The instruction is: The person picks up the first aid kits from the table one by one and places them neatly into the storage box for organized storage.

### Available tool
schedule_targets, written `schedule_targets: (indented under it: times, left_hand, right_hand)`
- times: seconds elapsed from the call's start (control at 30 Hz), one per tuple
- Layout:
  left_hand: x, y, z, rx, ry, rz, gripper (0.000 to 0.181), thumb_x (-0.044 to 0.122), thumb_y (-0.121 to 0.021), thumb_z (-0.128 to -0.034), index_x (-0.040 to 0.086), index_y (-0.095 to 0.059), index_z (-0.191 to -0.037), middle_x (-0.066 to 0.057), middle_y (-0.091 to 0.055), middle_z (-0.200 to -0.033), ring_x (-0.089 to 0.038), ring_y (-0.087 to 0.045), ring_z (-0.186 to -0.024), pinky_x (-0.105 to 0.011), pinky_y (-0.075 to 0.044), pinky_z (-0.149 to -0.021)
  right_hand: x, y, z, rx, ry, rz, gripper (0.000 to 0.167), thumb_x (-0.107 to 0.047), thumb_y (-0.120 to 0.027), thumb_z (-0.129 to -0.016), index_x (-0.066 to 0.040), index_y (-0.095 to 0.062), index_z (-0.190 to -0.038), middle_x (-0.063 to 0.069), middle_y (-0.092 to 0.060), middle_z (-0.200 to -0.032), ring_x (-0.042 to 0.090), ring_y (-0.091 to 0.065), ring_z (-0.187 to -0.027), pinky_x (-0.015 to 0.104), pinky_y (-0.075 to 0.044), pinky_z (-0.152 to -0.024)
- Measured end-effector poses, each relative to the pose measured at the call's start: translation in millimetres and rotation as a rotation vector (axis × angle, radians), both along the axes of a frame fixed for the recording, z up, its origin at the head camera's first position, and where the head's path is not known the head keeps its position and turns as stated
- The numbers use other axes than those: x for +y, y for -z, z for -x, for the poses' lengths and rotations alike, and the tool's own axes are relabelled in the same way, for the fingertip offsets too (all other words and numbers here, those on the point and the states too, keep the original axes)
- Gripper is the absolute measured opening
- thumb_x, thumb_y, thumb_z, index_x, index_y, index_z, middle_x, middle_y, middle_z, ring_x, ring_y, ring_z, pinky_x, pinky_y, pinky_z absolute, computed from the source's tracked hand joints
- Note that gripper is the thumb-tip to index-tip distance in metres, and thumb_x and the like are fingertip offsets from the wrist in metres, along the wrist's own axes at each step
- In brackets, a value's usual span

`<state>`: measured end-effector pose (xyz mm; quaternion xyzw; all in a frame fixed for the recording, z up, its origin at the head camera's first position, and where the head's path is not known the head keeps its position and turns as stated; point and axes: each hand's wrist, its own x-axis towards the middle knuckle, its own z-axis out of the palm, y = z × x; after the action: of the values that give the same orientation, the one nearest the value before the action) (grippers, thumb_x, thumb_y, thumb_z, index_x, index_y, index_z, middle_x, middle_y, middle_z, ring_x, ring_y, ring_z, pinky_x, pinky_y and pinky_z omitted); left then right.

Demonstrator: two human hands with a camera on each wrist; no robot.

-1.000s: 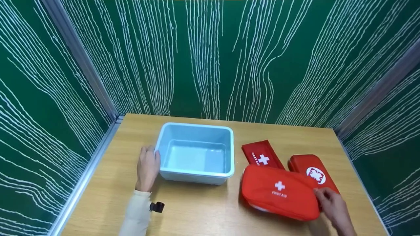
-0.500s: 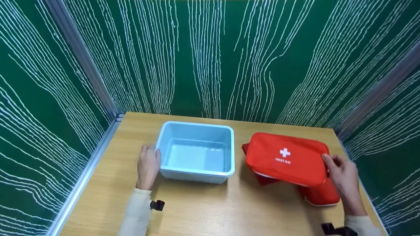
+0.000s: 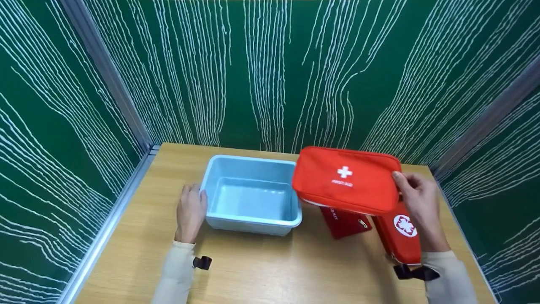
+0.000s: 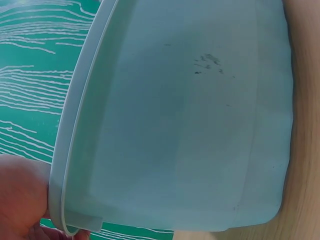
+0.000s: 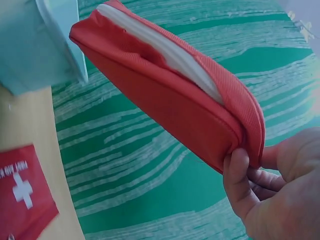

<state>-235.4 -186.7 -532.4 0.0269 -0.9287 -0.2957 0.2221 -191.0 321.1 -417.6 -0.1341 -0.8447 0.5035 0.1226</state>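
Note:
Raised above the table, a red first aid pouch (image 3: 337, 188) with a white cross is pinched at its right end by my right hand (image 3: 422, 202). Its left end overlaps the right rim of a light blue plastic tub (image 3: 249, 221) in the head view. The right wrist view shows the pouch's white zipper (image 5: 170, 55) along its edge, with thumb and fingers (image 5: 237, 175) on opposite sides of one corner. My left hand (image 3: 191, 213) grips the tub's left rim; in the left wrist view the fingers curl under that rim (image 4: 62, 150). Inside, the tub's floor is bare.
Under the lifted pouch lies a flat dark red first aid packet (image 3: 344, 223), partly covered. To its right is a red hard case (image 3: 400, 236) with a white round emblem, partly behind my right hand. Green walls with white lines (image 3: 270, 76) enclose the wooden table (image 3: 261, 270).
My right hand has lifted the first aid pouch off the table and carried it back, then left toward the tub. The packet and case are newly uncovered in part. My left hand stays put.

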Motion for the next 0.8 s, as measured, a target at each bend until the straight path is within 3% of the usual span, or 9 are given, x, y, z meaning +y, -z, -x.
schedule_targets:
  times: [0.23, 0.4, 0.5, 0.67, 0.8]
  left_hand:
    - [0.0, -1.4, 0.0, -0.028, -0.004, -0.005, 0.023, 0.013, -0.057, -0.0960, -0.007, -0.065, -0.105, -0.021, -0.060, -0.100, -0.034, -0.058, -0.089, -0.049, -0.052, -0.074]
    - [0.2, -3.5, 0.2, -0.060, -0.005, -0.013, 0.026, 0.016, -0.055, -0.0974, -0.006, -0.066, -0.108, -0.020, -0.060, -0.104, -0.033, -0.058, -0.091, -0.048, -0.053, -0.075]
    - [0.7, -3.1, 1.1, -0.075, -0.005, -0.023, 0.027, 0.016, -0.054, -0.0977, -0.006, -0.065, -0.109, -0.020, -0.060, -0.106, -0.033, -0.058, -0.092, -0.048, -0.053, -0.076]
    - [0.8, -1.3, 2.6, -0.076, -0.013, -0.023, 0.026, 0.015, -0.055, -0.0968, -0.006, -0.065, -0.107, -0.020, -0.058, -0.104, -0.033, -0.059, -0.090, -0.048, -0.053, -0.076]
    - [-0.3, -0.6, 2.1, -0.063, -0.021, -0.017, 0.025, 0.015, -0.056, -0.0963, -0.006, -0.065, -0.107, -0.020, -0.059, -0.103, -0.035, -0.060, -0.090, -0.048, -0.053, -0.076]
  right_hand:
    - [-35.0, 12.2, 21.2, 0.065, -0.169, 0.069, 0.039, -0.031, -0.059, -0.098, 0.006, -0.063, -0.110, -0.004, -0.060, -0.078, 0.008, -0.059, -0.063, 0.023, -0.055, -0.057]
    - [-66.8, 4.4, 26.7, 0.030, -0.254, 0.122, 0.030, -0.018, -0.059, -0.098, 0.011, -0.063, -0.104, 0.002, -0.059, -0.074, 0.010, -0.057, -0.057, 0.026, -0.054, -0.052]
    - [-79.0, 7.2, 31.8, -0.013, -0.293, 0.101, 0.030, -0.020, -0.059, -0.098, 0.009, -0.062, -0.103, 0.006, -0.057, -0.075, 0.011, -0.055, -0.057, 0.026, -0.053, -0.053]
    - [-90.5, 34.0, 47.6, -0.055, -0.356, 0.084, 0.034, -0.029, -0.062, -0.096, 0.004, -0.063, -0.103, 0.006, -0.058, -0.075, 0.014, -0.057, -0.058, 0.025, -0.053, -0.055]
    - [-110.0, 47.4, 54.1, -0.073, -0.387, 0.074, 0.027, -0.024, -0.062, -0.096, 0.003, -0.063, -0.096, 0.006, -0.058, -0.072, 0.018, -0.057, -0.057, 0.027, -0.053, -0.053]
